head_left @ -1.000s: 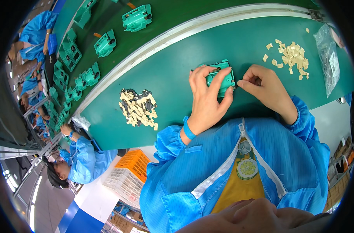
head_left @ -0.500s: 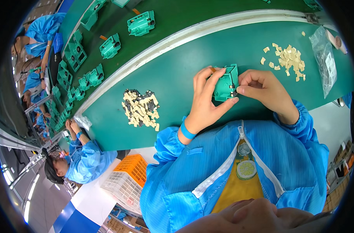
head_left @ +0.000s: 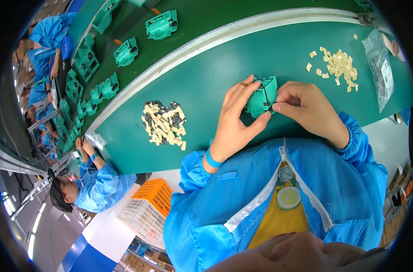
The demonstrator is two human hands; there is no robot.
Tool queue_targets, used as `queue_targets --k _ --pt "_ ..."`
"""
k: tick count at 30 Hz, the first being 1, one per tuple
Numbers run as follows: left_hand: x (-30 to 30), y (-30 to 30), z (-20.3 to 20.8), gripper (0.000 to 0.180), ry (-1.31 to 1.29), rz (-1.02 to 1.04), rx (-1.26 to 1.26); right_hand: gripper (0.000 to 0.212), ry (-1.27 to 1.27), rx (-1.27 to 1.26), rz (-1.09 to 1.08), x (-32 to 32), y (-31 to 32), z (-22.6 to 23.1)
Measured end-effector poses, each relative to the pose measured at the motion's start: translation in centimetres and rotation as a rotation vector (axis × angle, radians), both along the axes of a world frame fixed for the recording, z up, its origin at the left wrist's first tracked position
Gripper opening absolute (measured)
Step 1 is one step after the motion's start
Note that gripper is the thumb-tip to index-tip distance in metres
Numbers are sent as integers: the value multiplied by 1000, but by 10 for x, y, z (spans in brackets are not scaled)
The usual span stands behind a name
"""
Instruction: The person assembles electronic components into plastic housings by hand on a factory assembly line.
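**Both hands on the green housing, held between them**

Our left hand (head_left: pixel 236 120) wraps the green moulded plastic housing (head_left: pixel 262 97) from its left side, fingers spread up over the top edge and thumb hooked beneath. Our right hand (head_left: pixel 308 109) meets it from the right, thumb and forefinger pinched together against the housing's lower right corner; what sits in that pinch is too small to tell. The housing is held just above the green tabletop (head_left: pixel 242 59), directly between the hands and touching both, its long axis tilted up and away from us. Neither hand is nearer. A heap of cream and dark small parts (head_left: pixel 163 123) lies to the left, a scatter of cream chips (head_left: pixel 337 65) to the right.
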State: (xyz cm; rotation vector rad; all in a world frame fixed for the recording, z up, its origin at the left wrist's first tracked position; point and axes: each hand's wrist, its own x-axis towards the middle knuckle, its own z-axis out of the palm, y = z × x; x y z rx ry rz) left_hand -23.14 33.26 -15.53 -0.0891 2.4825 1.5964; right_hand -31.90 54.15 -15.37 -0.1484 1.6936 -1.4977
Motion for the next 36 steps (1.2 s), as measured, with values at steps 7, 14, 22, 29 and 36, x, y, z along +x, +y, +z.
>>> queue_targets --k 7,14,22,29,36 --pt "1 0 -1 68 -89 41 79 17 117 26 15 1 -6 6" --pt "3 2 -1 68 -102 66 95 17 154 46 31 1 -10 10" --pt "5 5 -5 67 -90 88 121 17 187 58 22 3 -11 10" --pt "4 9 -8 67 -68 151 86 16 168 65 4 3 -11 9" --pt "-2 4 4 64 -159 139 228 30 -179 -203 -151 -7 -6 -17"
